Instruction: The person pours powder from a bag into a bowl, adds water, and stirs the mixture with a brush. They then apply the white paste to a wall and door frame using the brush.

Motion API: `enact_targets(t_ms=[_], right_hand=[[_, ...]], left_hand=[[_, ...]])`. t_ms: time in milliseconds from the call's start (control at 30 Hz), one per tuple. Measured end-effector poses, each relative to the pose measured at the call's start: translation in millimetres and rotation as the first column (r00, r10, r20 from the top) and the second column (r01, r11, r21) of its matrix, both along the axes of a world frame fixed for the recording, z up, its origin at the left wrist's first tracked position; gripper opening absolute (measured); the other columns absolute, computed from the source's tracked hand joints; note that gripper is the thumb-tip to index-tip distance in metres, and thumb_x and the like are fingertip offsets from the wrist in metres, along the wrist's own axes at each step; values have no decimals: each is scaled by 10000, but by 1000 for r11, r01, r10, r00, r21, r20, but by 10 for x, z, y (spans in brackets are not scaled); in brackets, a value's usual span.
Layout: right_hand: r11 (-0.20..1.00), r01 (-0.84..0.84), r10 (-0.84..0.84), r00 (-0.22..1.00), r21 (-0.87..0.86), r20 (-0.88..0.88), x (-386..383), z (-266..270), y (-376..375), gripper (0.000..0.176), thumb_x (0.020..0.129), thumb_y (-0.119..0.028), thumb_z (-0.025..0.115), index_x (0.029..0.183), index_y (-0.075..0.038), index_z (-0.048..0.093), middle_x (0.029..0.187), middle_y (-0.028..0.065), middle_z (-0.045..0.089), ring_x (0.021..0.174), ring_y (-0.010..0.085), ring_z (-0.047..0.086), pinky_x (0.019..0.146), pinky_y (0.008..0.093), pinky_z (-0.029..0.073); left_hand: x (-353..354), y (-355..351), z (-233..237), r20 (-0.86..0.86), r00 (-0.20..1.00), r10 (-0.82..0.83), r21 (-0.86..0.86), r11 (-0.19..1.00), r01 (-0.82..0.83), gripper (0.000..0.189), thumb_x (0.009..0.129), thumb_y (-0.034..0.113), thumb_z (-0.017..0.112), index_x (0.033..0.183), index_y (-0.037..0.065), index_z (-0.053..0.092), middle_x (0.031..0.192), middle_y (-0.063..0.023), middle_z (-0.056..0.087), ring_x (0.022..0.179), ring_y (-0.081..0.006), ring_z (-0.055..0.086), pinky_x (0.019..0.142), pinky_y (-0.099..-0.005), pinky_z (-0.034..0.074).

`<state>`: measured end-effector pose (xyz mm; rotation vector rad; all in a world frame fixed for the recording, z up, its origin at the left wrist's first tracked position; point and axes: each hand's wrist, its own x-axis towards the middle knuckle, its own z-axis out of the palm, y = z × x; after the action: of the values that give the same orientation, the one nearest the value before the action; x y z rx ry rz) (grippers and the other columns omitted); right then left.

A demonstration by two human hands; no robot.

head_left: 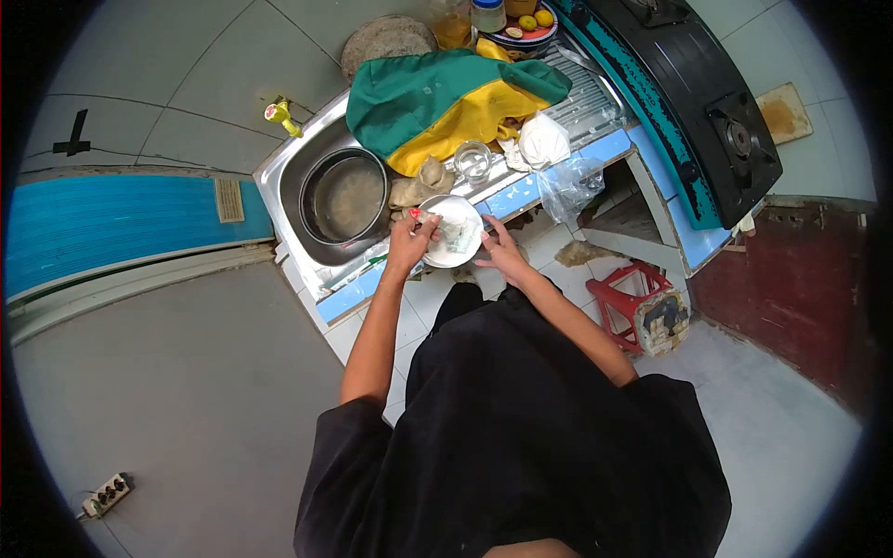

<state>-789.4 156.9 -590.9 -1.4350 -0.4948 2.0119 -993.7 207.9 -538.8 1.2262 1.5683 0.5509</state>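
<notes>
A round white dish is in front of me by the counter's front edge. My right hand grips its right rim, with the thumb on the near side. Over the dish's left part, my left hand is closed on a small clear plastic packet with a bit of red at the fingers. The packet's pale, greenish contents are too small to make out. Just behind the dish lie a crumpled beige cloth and a clear glass.
A dark round pan sits in the steel sink under a yellow tap. A green and yellow cloth covers the drainboard. White and clear plastic bags lie near a gas stove. A red stool stands right.
</notes>
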Motion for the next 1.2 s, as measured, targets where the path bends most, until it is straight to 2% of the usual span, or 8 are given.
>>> enact_targets(t_ms=[200,233,333,433,667,900,1067,1200], right_hand=[[1000,-11,11,1000,1,26,3,91,8,501,990,-248,466,1448,-240,264,1129,88,501,1040,197,493,872,449,513],[1000,-12,12,999,2,31,10,50,6,501,990,-248,466,1448,-240,264,1129,88,501,1040,197,493,872,449,513],[999,-42,42,999,-6,31,31,-7,-5,506,989,-249,461,1451,-250,256,1208,133,493,1139,259,492,870,468,510],[998,-62,62,997,19,42,24,7,-20,511,988,-261,464,1453,-254,251,1215,140,489,1134,274,495,887,475,494],[999,-49,48,998,23,40,41,67,-18,550,973,-299,497,1458,-251,244,1218,145,494,1125,284,504,893,479,484],[999,-37,35,997,36,66,5,79,-90,666,905,-267,624,1456,-202,257,1201,150,522,1118,257,514,868,449,502],[998,39,-38,999,45,-20,-1,27,-102,664,895,-182,626,1452,-189,265,1140,113,536,1073,214,528,880,409,494],[994,93,-91,995,61,-33,-5,-60,-182,657,885,-169,611,1450,-199,277,1145,106,535,1051,209,531,900,414,473]], left_hand=[[136,-57,79,50,970,239,65,968,-242,334,903,286,619,820,-34,674,704,-80,679,617,-112,618,508,-242,467],[115,-56,77,-30,967,254,141,959,-248,336,903,285,617,818,-35,673,701,-88,680,616,-115,618,520,-260,473],[98,-97,198,-182,950,253,274,941,-198,311,894,263,621,821,-36,672,694,-127,677,605,-156,627,574,-331,486],[28,-135,250,-342,913,221,563,827,10,189,851,174,633,864,-11,669,777,-167,668,694,-316,648,632,-383,483],[-44,-373,352,-510,860,31,567,764,309,125,792,94,628,903,37,634,825,-158,627,740,-367,617,616,-426,487],[95,-578,296,-465,882,-82,538,765,354,152,776,88,632,923,51,643,817,-141,629,711,-343,624,580,-405,487],[95,-511,459,-415,904,-102,499,806,319,150,787,82,622,932,54,648,815,-139,631,721,-342,624,586,-402,490],[32,-402,472,-458,887,-58,583,733,349,128,788,82,615,909,50,643,805,-140,625,717,-344,619,582,-408,486]])
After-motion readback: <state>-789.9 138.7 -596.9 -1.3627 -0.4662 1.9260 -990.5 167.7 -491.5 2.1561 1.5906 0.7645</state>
